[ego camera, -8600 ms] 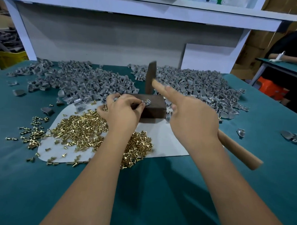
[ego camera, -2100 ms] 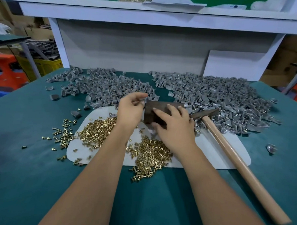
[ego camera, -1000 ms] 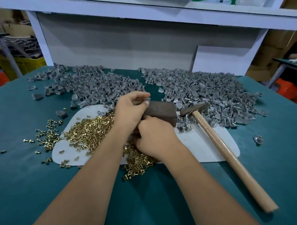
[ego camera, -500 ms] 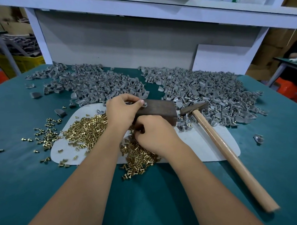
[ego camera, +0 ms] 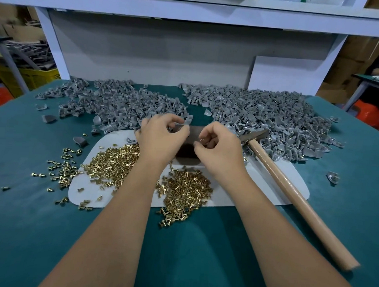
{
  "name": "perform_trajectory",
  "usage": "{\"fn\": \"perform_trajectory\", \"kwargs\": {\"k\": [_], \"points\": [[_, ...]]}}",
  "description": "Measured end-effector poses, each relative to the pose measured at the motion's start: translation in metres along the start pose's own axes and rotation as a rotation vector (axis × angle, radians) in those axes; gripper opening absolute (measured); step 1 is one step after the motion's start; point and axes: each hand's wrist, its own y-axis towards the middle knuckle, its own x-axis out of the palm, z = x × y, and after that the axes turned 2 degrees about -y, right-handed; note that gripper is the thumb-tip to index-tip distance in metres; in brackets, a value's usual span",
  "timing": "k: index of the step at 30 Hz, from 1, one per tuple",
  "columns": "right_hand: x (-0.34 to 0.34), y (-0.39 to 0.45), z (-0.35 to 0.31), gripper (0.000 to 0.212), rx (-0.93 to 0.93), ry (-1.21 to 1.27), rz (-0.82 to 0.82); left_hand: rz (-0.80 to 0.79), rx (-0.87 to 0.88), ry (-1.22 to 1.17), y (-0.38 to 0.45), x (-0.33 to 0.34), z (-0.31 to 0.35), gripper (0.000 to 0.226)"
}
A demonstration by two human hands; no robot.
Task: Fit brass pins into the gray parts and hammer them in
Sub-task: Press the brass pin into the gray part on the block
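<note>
A dark brown block (ego camera: 192, 133) stands on the white mat (ego camera: 267, 190). My left hand (ego camera: 160, 140) pinches a small gray part (ego camera: 181, 127) at the block's top left edge. My right hand (ego camera: 220, 147) hovers over the block with curled fingers and pinches a brass pin (ego camera: 202, 141) close to that part. Loose brass pins lie in two heaps, one on the left (ego camera: 111, 161) and one near me (ego camera: 186, 191). The hammer (ego camera: 290, 191) lies on the table to the right, with its head (ego camera: 253, 134) beside the block and no hand on it.
Two large heaps of gray parts cover the back of the green table, left (ego camera: 125, 105) and right (ego camera: 263, 116). Stray pins (ego camera: 63, 168) and single gray parts (ego camera: 332, 177) lie around the mat. A white shelf frame (ego camera: 189, 15) rises behind.
My right hand has lifted from the near pin heap up to the block, its fingers now pinching a pin. My left hand stays at the block with the gray part. The hammer has not moved.
</note>
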Motion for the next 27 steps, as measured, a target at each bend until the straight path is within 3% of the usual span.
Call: {"fn": "perform_trajectory", "kwargs": {"k": [2, 4, 8, 13, 17, 20, 27], "points": [[-0.0005, 0.0018, 0.002, 0.021, -0.002, -0.006, 0.037, 0.007, 0.048, 0.186, -0.0003, 0.0033, 0.0002, 0.02], [-0.0006, 0.002, 0.004, 0.022, -0.002, -0.011, 0.064, -0.022, 0.076, 0.227, -0.0014, 0.0055, 0.001, 0.02], [-0.0011, 0.0021, 0.0065, 0.022, -0.015, -0.034, 0.094, -0.048, 0.114, 0.152, -0.0033, 0.0049, 0.0026, 0.003], [-0.0043, 0.0038, 0.0085, 0.017, 0.007, -0.058, 0.132, -0.199, 0.096, -0.092, -0.004, 0.0011, 0.0018, 0.03], [-0.0066, 0.0059, 0.0094, 0.01, 0.018, -0.122, 0.214, -0.076, 0.036, 0.001, -0.0058, 0.0022, 0.0016, 0.023], [-0.0081, 0.0081, 0.0107, 0.012, 0.042, -0.087, 0.192, -0.135, 0.048, 0.017, -0.0046, 0.0015, -0.0006, 0.009], [-0.0078, 0.0092, 0.0083, 0.014, 0.052, -0.05, 0.145, -0.154, 0.069, -0.043, -0.0038, -0.0018, -0.0004, 0.017]]}}
